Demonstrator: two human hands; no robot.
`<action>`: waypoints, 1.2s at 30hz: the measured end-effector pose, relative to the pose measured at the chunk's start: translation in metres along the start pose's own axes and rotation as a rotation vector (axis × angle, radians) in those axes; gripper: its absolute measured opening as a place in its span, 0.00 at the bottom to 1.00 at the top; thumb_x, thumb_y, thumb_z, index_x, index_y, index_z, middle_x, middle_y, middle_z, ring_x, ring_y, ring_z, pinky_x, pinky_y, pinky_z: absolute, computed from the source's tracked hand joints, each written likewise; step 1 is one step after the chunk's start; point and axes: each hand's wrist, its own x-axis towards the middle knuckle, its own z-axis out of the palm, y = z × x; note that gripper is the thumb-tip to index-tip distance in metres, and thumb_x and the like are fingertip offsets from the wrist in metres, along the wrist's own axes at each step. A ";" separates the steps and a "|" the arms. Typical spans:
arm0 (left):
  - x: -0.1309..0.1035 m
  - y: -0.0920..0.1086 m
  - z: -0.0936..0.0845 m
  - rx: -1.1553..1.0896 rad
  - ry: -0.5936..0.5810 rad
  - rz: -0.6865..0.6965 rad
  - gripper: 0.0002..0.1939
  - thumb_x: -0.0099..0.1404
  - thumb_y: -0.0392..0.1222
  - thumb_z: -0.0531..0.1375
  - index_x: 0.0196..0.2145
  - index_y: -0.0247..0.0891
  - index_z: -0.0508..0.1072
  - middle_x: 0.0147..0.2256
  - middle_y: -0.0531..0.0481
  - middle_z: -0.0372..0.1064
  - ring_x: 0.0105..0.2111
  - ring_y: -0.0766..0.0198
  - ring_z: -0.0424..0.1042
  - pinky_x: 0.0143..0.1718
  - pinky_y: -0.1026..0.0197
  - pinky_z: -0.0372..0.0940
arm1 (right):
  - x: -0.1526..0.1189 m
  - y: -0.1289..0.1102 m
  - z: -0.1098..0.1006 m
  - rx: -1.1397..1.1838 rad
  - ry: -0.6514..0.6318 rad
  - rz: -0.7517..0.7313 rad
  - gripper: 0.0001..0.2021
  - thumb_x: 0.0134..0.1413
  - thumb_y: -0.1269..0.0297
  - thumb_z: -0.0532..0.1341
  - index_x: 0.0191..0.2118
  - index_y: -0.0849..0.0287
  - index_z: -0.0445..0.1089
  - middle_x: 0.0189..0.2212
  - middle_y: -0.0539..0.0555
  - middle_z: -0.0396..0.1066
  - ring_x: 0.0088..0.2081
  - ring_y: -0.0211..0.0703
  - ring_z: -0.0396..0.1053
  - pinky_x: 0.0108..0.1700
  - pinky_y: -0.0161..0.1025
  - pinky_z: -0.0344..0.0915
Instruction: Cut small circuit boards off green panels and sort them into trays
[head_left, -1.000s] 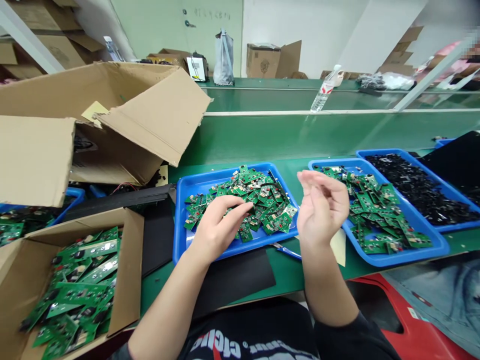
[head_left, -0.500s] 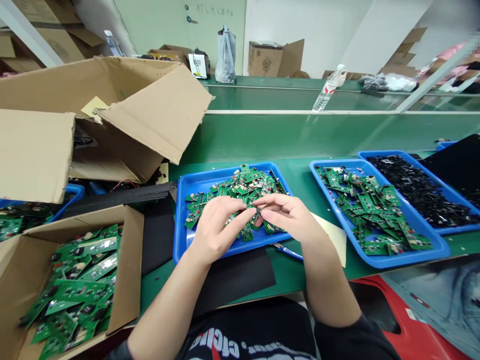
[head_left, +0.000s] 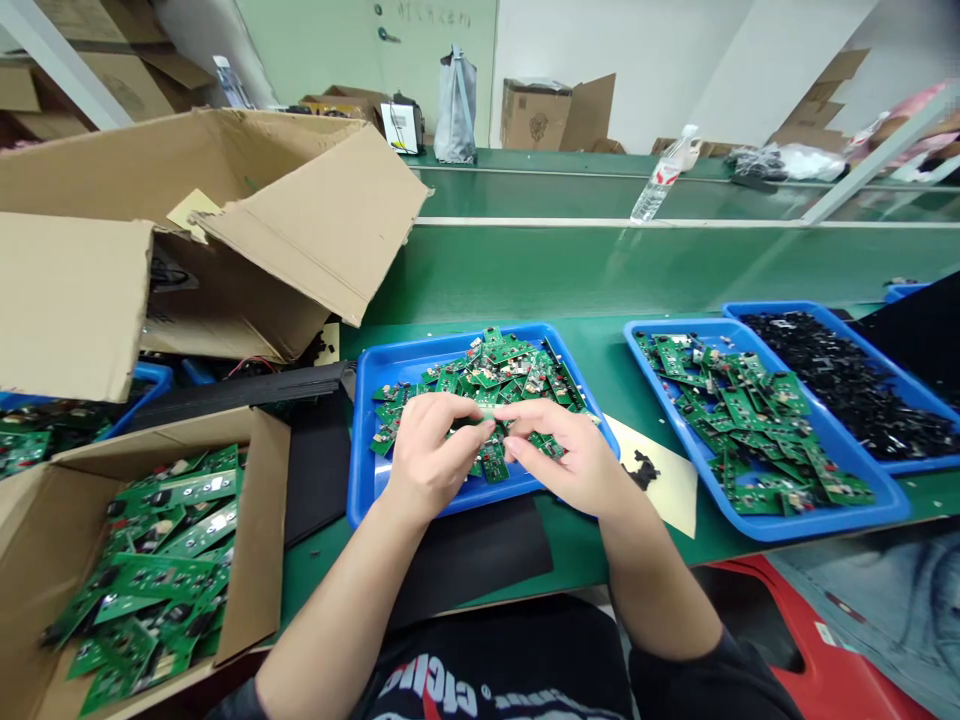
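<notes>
Green circuit boards (head_left: 487, 385) fill a bright blue tray (head_left: 365, 470) on the green worktop (head_left: 600, 265); further right, a second blue tray (head_left: 825, 520) holds more green boards and a third (head_left: 911, 462) holds black parts. At near left, a brown cardboard box (head_left: 259, 530) holds more green boards, and a black mat (head_left: 469, 550) lies near the first tray

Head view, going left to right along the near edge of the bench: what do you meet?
Cardboard box of long green boards → left hand → right hand, both over the blue tray of small boards → tan card with black bits → second blue tray of boards → blue tray of black parts.
</notes>
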 end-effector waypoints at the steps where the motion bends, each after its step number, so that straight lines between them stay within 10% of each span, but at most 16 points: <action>1: 0.000 0.000 0.000 0.000 -0.001 -0.007 0.06 0.55 0.29 0.58 0.29 0.38 0.69 0.30 0.48 0.68 0.31 0.65 0.66 0.32 0.60 0.60 | 0.000 0.000 0.001 -0.008 -0.011 -0.010 0.14 0.55 0.70 0.54 0.47 0.56 0.64 0.27 0.49 0.70 0.32 0.38 0.69 0.38 0.37 0.66; 23: 0.011 -0.003 -0.009 -0.368 -0.132 -0.124 0.06 0.54 0.30 0.61 0.23 0.37 0.68 0.29 0.51 0.65 0.30 0.67 0.66 0.31 0.62 0.63 | 0.004 0.009 -0.017 -0.249 -0.009 -0.120 0.07 0.56 0.69 0.55 0.36 0.57 0.70 0.28 0.51 0.71 0.31 0.37 0.67 0.36 0.36 0.64; 36: 0.014 -0.008 -0.021 -0.973 -0.333 -0.407 0.05 0.53 0.31 0.62 0.22 0.37 0.72 0.27 0.50 0.66 0.28 0.67 0.68 0.28 0.63 0.65 | 0.000 0.005 -0.012 0.168 -0.169 0.103 0.06 0.53 0.65 0.59 0.38 0.58 0.69 0.26 0.50 0.72 0.28 0.36 0.71 0.33 0.34 0.67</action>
